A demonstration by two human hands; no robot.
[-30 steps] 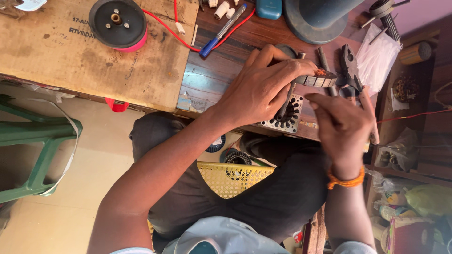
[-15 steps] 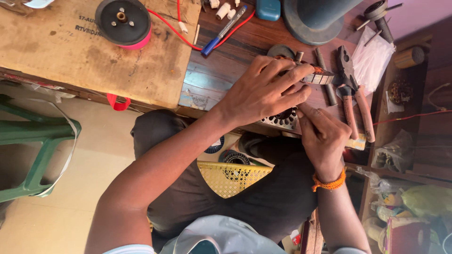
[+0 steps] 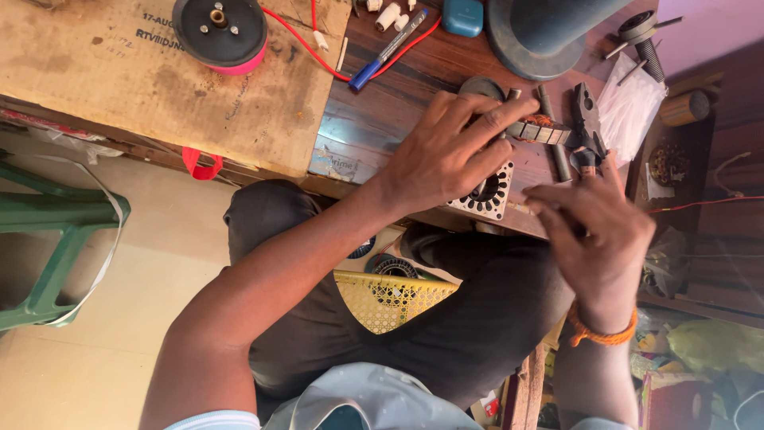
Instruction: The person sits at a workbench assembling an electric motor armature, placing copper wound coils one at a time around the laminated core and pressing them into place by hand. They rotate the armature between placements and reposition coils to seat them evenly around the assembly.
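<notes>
My left hand [image 3: 446, 155] presses down on a motor stator [image 3: 489, 195], a white slotted ring with copper windings, at the front edge of the dark wooden bench [image 3: 374, 119]; its fingers wrap over the top and reach the wound segment [image 3: 541, 129]. My right hand [image 3: 597, 231], with an orange thread band on the wrist, hovers just right of the stator with its back to the camera and fingers bent. Its palm is hidden, and so is anything that may be in it. Black pliers [image 3: 587, 119] lie just beyond its fingertips.
A cardboard sheet [image 3: 119, 80] covers the bench's left part, with a black disc on a pink rim [image 3: 220, 30], red wire [image 3: 302, 44] and a blue marker [image 3: 390, 49]. A grey round base [image 3: 541, 32] and white bag [image 3: 629, 103] lie behind. Green stool [image 3: 48, 239] left; yellow mesh basket [image 3: 390, 299] under my knees.
My right hand has drawn back from the stator, down and to the right, and its fingers have loosened. My left hand stays on the stator.
</notes>
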